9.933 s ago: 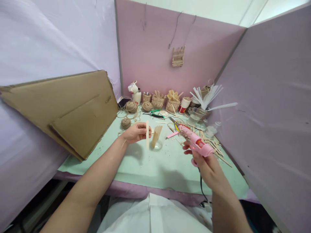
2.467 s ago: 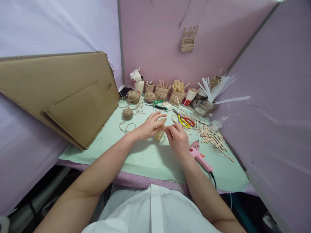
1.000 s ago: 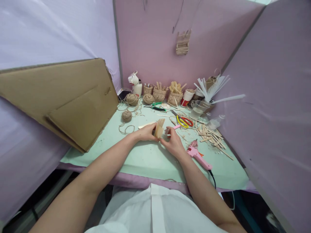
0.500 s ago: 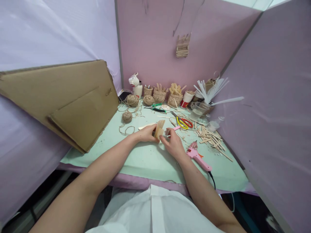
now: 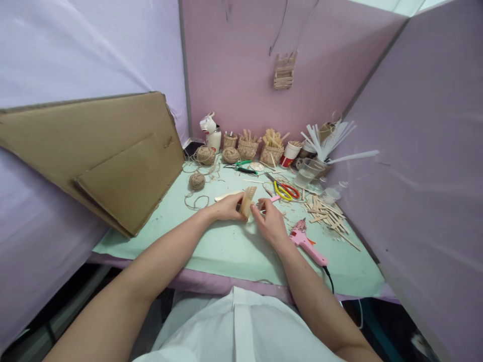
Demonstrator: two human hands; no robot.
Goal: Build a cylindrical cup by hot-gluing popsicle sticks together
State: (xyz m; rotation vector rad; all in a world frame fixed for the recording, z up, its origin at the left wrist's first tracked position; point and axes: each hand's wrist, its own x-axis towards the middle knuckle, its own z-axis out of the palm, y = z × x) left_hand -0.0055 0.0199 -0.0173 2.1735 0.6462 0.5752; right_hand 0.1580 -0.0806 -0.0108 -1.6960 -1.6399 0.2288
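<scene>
My left hand (image 5: pixel 231 207) is closed around the side of a small craft-stick piece (image 5: pixel 248 202), a fan-like row of pale wooden sticks held tilted just above the table. Close by on its right is my right hand (image 5: pixel 270 221), thumb and fingers curled together near the sticks' edge. Whatever those fingers pinch is too small to make out. A pink strip (image 5: pixel 275 198) shows just beyond the right fingers; whether it is held or lies on the table I cannot tell. Behind the left hand lies a pale flat stick (image 5: pixel 228 195).
A pink glue gun (image 5: pixel 307 244) lies right of my right forearm, beside loose sticks (image 5: pixel 328 213). Yellow-and-red-handled pliers (image 5: pixel 285 191), green-handled pliers (image 5: pixel 243 167) and a twine ball (image 5: pixel 196 181) lie farther back. Stick-filled cups (image 5: pixel 271 152) line the wall; cardboard (image 5: pixel 124 161) leans left.
My right thumb and fingers have drawn slightly away to the right from the craft-stick piece, uncovering more of its edge. My left hand and the piece stay nearly still.
</scene>
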